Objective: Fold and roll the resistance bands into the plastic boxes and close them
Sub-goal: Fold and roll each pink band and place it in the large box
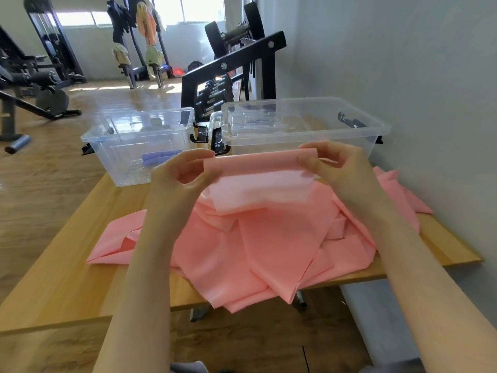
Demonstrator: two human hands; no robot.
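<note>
Both hands hold a folded end of the pink resistance band (258,168) above the desk (67,278): left hand (185,176) and right hand (336,165) each pinch an edge. The rest lies heaped on the desk, before two clear plastic boxes (139,146).

Purple roll (158,157) blurred behind clear box wall (126,154), table (67,278) cut off at left edge

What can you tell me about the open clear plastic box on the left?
The open clear plastic box on the left is a see-through rectangular tub with no lid on it and black latch clips at both ends. It stands upright at the far left of the light wooden table, just beside the lidded clear box. Purple rolled bands lie inside. Neither hand touches it.
</note>
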